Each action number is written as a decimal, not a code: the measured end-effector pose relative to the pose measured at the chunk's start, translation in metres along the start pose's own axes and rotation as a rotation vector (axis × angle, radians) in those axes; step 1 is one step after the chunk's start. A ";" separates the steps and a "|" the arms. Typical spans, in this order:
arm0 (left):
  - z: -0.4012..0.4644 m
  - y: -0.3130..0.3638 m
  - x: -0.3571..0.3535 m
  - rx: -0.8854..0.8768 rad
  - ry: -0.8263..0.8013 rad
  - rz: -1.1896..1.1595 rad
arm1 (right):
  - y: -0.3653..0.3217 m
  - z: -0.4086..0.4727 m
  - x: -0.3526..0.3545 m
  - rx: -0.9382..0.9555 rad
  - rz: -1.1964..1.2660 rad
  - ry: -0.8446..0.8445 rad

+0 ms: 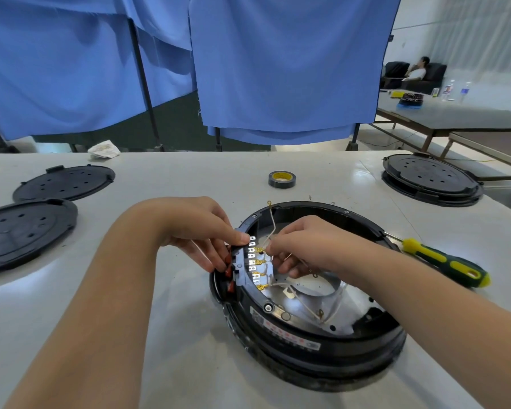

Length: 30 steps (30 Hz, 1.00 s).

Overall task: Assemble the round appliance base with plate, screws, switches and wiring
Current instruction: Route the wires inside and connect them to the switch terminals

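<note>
The round appliance base (307,293) sits on the white bench (189,178) just in front of the person, a black plastic ring with a bright metal plate (316,290) set inside it, open at its middle; at the near-left rim stands a row of switches (242,267) with red rockers on the outside and brass spade terminals facing in, thin pale wires (273,222) looping from them across the plate; the left hand (201,231) has its fingers curled round the switch block, thumb on top and fingertips on the red rockers, bracing it; the right hand (304,246) pinches a wire end at the top terminal, its other fingers curled loosely over the plate; the step in hand looks like pushing a connector onto its tab; the risk, as I judge it, is a thin brass tab bending under off-axis pressure, a wire going to the wrong terminal, or the block slipping from its seat if the brace loosens; the loose ring-lug wire ends could also snag; further out lie a yellow-and-green screwdriver (446,262) just right of the base, a roll of black tape (281,179) beyond it, flat black perforated covers (62,183) at left, and another stacked base (431,180) at far right.
</note>
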State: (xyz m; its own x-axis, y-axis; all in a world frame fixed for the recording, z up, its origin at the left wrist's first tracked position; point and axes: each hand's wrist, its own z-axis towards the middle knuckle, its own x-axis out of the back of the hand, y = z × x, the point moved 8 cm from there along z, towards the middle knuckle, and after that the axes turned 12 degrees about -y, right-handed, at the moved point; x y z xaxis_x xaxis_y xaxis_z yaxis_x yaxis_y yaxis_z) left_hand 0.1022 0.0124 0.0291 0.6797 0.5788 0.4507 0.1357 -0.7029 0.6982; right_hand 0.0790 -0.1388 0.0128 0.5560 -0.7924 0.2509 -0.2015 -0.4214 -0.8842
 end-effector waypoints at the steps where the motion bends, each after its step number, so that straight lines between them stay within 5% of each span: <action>1: 0.000 0.000 0.000 0.002 0.001 0.002 | 0.001 0.000 0.000 -0.003 -0.001 -0.002; 30: 0.001 -0.001 0.000 0.014 -0.012 -0.008 | -0.005 0.003 -0.001 0.057 0.022 -0.004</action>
State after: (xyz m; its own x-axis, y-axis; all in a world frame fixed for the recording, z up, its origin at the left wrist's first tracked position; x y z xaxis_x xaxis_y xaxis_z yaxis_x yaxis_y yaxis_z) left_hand 0.1023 0.0123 0.0281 0.6871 0.5792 0.4386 0.1511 -0.7044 0.6935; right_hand 0.0820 -0.1351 0.0156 0.5556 -0.7991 0.2297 -0.1678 -0.3783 -0.9103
